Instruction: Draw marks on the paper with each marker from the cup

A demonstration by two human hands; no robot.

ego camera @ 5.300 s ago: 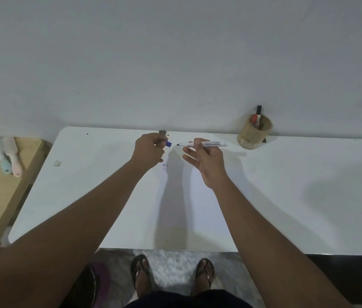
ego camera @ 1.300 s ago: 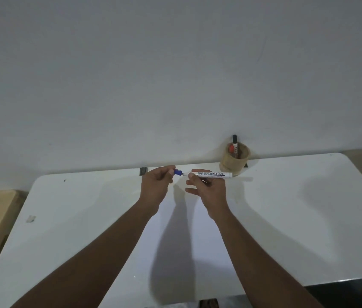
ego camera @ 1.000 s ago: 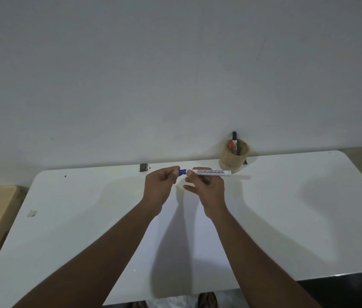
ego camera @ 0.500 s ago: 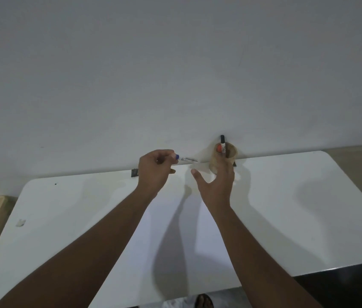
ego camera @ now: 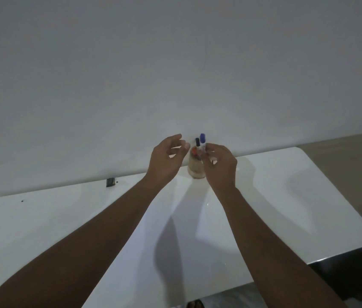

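Blue-capped marker, label perhaps unreadable

text: none legible | blue marker barrel print: too blurred to read

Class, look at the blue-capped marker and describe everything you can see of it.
The blue-capped marker has a white barrel with a blue cap on its upper end. It stands nearly upright, cap up, pinched in the fingertips of the right hand above the round tan wooden cup. Its lower end is hidden behind the fingers, so whether it sits inside the cup cannot be told. A black-capped marker stands just beside it in the cup.
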